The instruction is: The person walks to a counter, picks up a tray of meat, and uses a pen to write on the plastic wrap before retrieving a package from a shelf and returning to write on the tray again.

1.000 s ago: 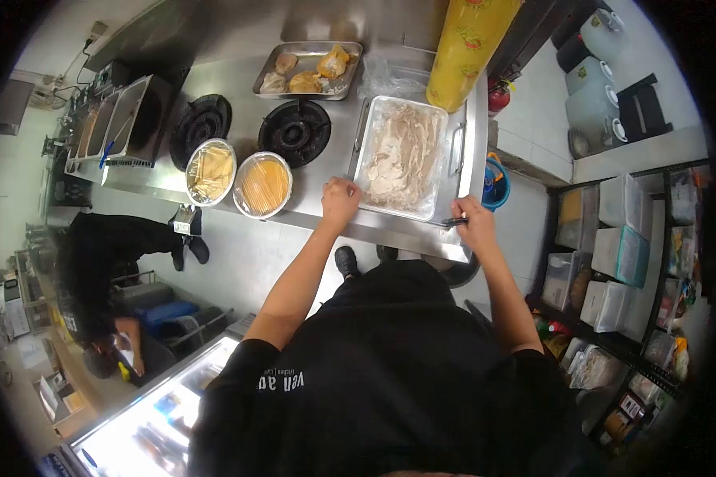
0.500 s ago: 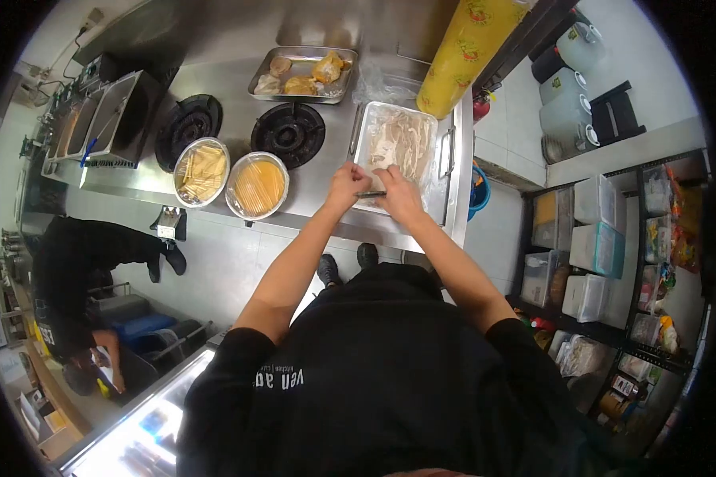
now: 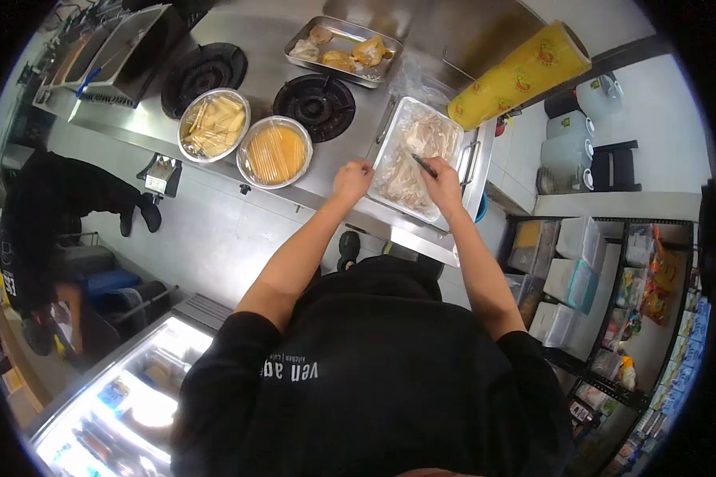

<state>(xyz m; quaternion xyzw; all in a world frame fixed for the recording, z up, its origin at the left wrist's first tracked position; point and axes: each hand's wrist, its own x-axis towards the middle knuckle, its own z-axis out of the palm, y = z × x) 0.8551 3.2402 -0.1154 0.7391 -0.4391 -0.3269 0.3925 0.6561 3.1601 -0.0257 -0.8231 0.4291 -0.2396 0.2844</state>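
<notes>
Closest in: wearer's black short-sleeved shirt [image 3: 374, 374] with white lettering, on the near side of the landmark, a shallow rectangular silver-white tray [image 3: 403, 208]. Both bare forearms reach up to it. Hands apart, one to each side.

Left hand [image 3: 353, 180]: just beside the tray's left edge, fingers curled; cannot tell whether they pinch anything or touch the rim. Right hand [image 3: 442, 184]: over the tray's right half, fingers closed around a slim dark pen-like tool [image 3: 424, 165], its tip pointing up and left across the tray. Contact between tip and contents unclear.

Tray lies on a stainless-steel counter [image 3: 344, 148], slightly askew. In it, pale shredded food [image 3: 402, 187], with clear plastic film about it. A metal handle [image 3: 469, 163] shows just beyond the tray's right edge.

Left of the tray, well apart: round silver bowl of orange-yellow contents [image 3: 244, 164] under clear wrap; farther left, a matching round bowl of pale yellow strips [image 3: 195, 153]. Behind the bowls, two black round burners [image 3: 314, 107].

Past the tray's far edge: crumpled clear plastic [image 3: 412, 79]; a long yellow printed roll [image 3: 521, 75] slanting off the far right corner; a steel tray of golden pieces [image 3: 332, 73] to the far left.

Farthest: black shelving with plastic boxes [image 3: 573, 278] right of the tray, a dark-clothed co-worker [image 3: 52, 230] well left.
</notes>
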